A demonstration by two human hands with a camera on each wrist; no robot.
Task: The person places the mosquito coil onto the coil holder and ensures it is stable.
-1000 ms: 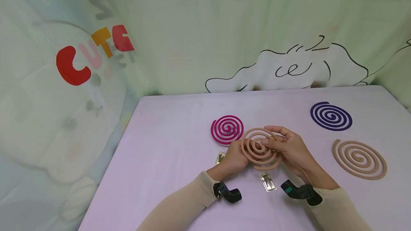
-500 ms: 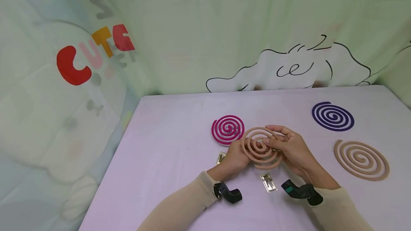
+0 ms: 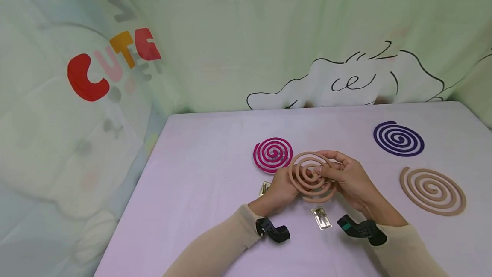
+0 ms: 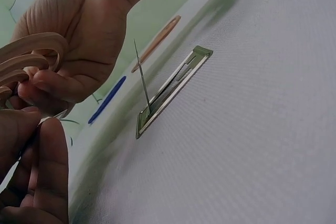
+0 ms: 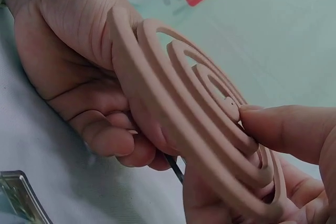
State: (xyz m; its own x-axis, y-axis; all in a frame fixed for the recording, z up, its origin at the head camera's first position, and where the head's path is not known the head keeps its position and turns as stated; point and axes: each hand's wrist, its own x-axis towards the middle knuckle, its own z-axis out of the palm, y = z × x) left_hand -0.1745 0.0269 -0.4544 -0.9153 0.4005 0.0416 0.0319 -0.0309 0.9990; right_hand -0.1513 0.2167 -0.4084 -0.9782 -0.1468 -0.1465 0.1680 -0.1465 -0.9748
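Observation:
In the head view my right hand [image 3: 351, 178] pinches a tan mosquito coil [image 5: 173, 124] near its centre, thumb on the near face. My left hand [image 3: 282, 191] is behind and below the coil. Its curled fingers hold a thin dark strip [image 5: 174, 167], which looks like the edge of a metal coil stand; most of it is hidden. The coil tilts toward me above the table. Below the hands lies a metal stand [image 3: 321, 218]; the left wrist view shows a thin spike [image 4: 142, 74] rising from it. Another metal stand [image 3: 264, 188] is partly covered by my left wrist.
A pink coil [image 3: 273, 154] lies just beyond my left hand, something greyish showing between its rings. To the right are a purple coil [image 3: 399, 139] and a second tan coil [image 3: 432, 188]. The white-covered table [image 3: 200, 157] meets a printed curtain [image 3: 215, 46] at the back.
Both hands stay almost where they were, still holding the coil and the strip. The tan coil's lower outer end shifts very slightly left; the rest of the table looks the same.

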